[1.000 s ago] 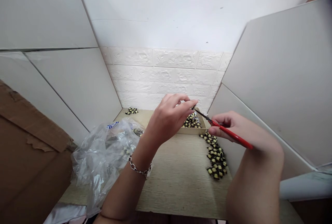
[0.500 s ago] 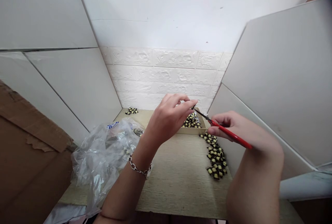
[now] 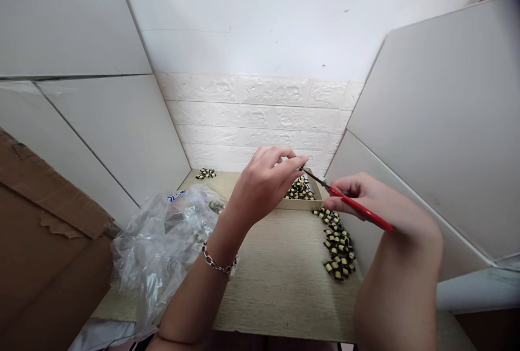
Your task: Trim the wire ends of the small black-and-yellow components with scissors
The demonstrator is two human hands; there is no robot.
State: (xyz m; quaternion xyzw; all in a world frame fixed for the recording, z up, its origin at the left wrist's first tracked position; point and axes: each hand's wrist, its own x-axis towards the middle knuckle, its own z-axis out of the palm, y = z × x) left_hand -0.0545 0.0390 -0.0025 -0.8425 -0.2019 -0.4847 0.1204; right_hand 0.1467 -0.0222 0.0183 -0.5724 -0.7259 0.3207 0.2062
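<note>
Red-handled scissors are gripped in my right hand, their dark blades pointing up and left toward my other hand's fingertips. My left hand pinches a small black-and-yellow piece, mostly covered by the fingers, right at the blade tips. Whether the blades are closed on it I cannot tell. Below and behind my hands stands a shallow box holding many similar black-and-yellow pieces. More of these pieces lie in a loose pile on the table, under my right hand.
A crumpled clear plastic bag with some pieces inside lies on the left of the table. A small cluster of pieces sits at the back left. Brown cardboard stands at far left; white panels and a brick-patterned wall surround the table.
Hardly anything differs. Both hands, the scissors and the pinched piece keep nearly the same place, with only a very slight shift of the right hand and scissors.
</note>
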